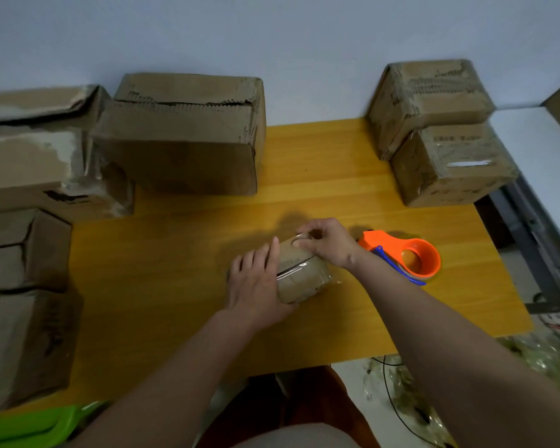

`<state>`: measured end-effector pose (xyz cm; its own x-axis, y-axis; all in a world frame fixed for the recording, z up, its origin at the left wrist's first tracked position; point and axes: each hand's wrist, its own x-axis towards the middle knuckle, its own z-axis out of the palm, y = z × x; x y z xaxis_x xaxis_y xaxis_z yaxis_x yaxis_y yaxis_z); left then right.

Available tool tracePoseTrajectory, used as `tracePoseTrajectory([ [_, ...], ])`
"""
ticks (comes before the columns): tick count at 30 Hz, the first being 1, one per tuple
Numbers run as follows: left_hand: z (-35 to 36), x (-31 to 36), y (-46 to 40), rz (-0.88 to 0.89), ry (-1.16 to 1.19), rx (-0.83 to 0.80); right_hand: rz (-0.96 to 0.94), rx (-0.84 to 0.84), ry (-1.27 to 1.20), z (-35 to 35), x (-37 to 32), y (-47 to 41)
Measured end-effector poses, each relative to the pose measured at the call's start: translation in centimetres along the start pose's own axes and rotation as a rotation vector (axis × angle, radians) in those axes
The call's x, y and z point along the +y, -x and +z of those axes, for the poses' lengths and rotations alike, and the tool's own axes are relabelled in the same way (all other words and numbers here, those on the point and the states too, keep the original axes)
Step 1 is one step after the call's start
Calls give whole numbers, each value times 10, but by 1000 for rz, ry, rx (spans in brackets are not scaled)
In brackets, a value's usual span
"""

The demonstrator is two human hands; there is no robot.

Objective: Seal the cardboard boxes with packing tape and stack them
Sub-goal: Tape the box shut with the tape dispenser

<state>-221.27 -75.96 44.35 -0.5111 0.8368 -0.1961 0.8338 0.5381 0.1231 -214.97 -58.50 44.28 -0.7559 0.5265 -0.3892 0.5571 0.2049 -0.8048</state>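
Your small box (304, 279) sits at the centre of the frame on the yellow table (181, 253), with clear tape already glinting across its top. Your left hand (256, 282) lies flat over the box's left side, fingers straight and together, pressing down; that looks meant to pin the box so it cannot slide while the tape is worked. Your right hand (327, 242) is at the box's far end, thumb and fingers curled and pinching what appears to be the tape there, probably to smooth it over the edge.

The orange tape dispenser (411, 257) rests just right of your right wrist, set down within easy reach.

At the upper right of the frame 2 boxes (434, 130) stand together, 1 behind and seemingly partly on the other, near the table's right edge. Larger worn boxes (181, 137) crowd the upper left and left edge.

Open table lies between the small box and those 2 boxes, so that path for stacking looks free. The near table edge is close below your left wrist.
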Motion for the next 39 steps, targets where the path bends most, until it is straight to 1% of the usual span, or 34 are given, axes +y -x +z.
tracePoseTrajectory([
  [1,1,0,0,-9,5,3,25,34,-76,0,3,-2],
  [4,3,4,2,-34,13,1,54,203,-229,6,9,6],
  [6,5,4,3,-41,14,-2,49,303,-242,17,11,21],
  [8,6,4,4,-48,8,2,22,326,-173,25,14,34],
  [11,6,5,3,-51,1,-7,10,233,-76,14,14,46],
  [12,5,6,3,-62,3,-15,14,235,-25,7,14,52],
  [13,3,7,2,-84,6,-24,8,294,41,1,14,59],
  [15,0,9,1,-147,-2,-32,-74,480,139,2,15,81],
  [16,-1,11,1,-170,-11,-32,-132,516,177,10,13,92],
  [17,0,13,1,-183,-19,-31,-172,495,220,20,13,97],
  [19,2,16,3,-192,-27,-36,-178,398,280,38,14,95],
  [23,3,17,1,-210,-38,-63,-60,337,274,38,13,64],
  [26,2,17,1,-216,-43,-62,11,214,110,28,23,48],
  [28,2,18,1,-218,-46,-76,34,180,9,26,26,45],
  [31,3,19,1,-221,-41,-70,34,248,-139,41,23,43],
  [34,1,12,3,-164,-28,-79,72,316,-341,47,13,35],
  [36,-1,7,4,-126,-7,-110,142,327,-524,44,7,29],
  [39,-4,1,5,-74,14,-154,245,409,-724,47,5,21],
])
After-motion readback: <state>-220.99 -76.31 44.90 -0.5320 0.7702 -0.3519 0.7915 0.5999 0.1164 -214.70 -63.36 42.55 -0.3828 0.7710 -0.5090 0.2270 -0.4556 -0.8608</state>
